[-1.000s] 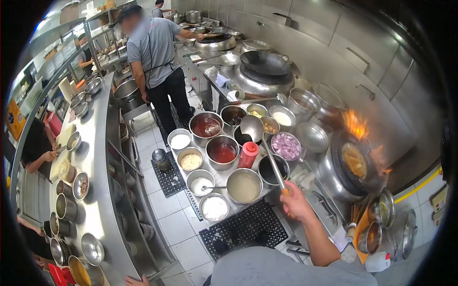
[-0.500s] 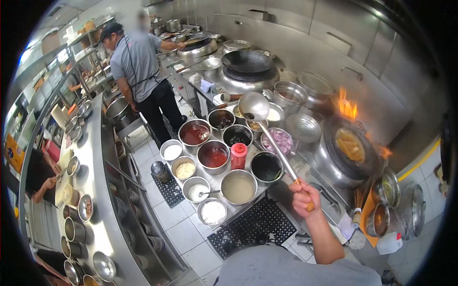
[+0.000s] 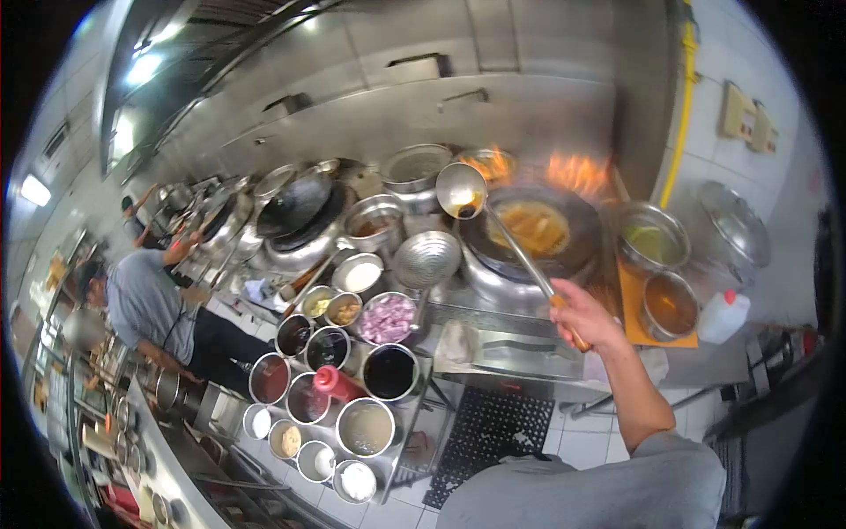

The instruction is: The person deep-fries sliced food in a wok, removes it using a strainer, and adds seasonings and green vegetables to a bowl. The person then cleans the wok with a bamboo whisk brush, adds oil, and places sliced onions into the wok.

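My right hand point(image 3: 582, 315) is wrapped round the wooden end of a long metal ladle point(image 3: 518, 249). The ladle's bowl hangs at the left rim of a wok point(image 3: 582, 254), with a little dark liquid in it. Inside the wok lie yellow-brown pieces of food point(image 3: 527, 227) that I cannot name. Flames point(image 3: 577, 174) rise behind the wok. A perforated metal strainer point(image 3: 426, 259) rests to the left of the wok. My left hand is out of view.
Sauce and seasoning pots stand at lower left, with a red squeeze bottle point(image 3: 337, 384) leaning among them. A bowl of chopped purple onion point(image 3: 388, 318) is nearby. Pots and a white jug point(image 3: 724, 317) stand at right. A co-worker point(image 3: 154, 304) works at far left.
The view has swung right towards the wok. My right hand has carried the ladle from above the pots to the wok's edge. The red bottle was upright and now appears tilted.
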A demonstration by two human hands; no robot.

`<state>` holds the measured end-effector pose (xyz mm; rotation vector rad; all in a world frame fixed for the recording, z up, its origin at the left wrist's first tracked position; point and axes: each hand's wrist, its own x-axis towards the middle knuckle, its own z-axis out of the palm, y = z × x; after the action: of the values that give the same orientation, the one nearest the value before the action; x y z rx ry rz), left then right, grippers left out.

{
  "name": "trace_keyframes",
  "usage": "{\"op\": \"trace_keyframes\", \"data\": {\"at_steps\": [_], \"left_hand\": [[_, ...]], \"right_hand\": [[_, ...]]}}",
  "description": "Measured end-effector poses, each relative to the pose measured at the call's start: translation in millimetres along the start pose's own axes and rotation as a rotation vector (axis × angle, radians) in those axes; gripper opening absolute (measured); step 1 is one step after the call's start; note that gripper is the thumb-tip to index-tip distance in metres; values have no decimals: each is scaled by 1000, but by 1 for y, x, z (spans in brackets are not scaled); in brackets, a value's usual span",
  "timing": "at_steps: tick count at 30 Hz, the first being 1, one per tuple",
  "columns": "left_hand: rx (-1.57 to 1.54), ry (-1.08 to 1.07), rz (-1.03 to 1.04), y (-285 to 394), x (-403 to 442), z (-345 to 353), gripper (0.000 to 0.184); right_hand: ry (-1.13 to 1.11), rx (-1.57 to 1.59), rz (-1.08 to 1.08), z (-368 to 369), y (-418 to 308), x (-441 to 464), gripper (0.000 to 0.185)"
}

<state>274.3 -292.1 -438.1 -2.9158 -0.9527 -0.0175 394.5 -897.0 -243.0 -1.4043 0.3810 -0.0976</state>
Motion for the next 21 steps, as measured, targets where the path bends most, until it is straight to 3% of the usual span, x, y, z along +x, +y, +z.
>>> {"op": "trace_keyframes", "data": {"at_steps": [3,11,17,18,21], "left_hand": [[-9,-24,59,30,5,-7,104],[0,-61,69,53,4,-3,107],[0,-70,35,48,4,-2,109],[-2,-72,32,46,4,-2,109],[-9,-81,18,43,5,1,110]], "right_hand": [[158,-319,-8,-33,-1,3,65],[349,-538,-43,-91,17,31,65],[326,-356,51,-115,29,64,63],[303,-319,69,-115,28,66,56],[183,86,148,-128,31,76,49]]}}
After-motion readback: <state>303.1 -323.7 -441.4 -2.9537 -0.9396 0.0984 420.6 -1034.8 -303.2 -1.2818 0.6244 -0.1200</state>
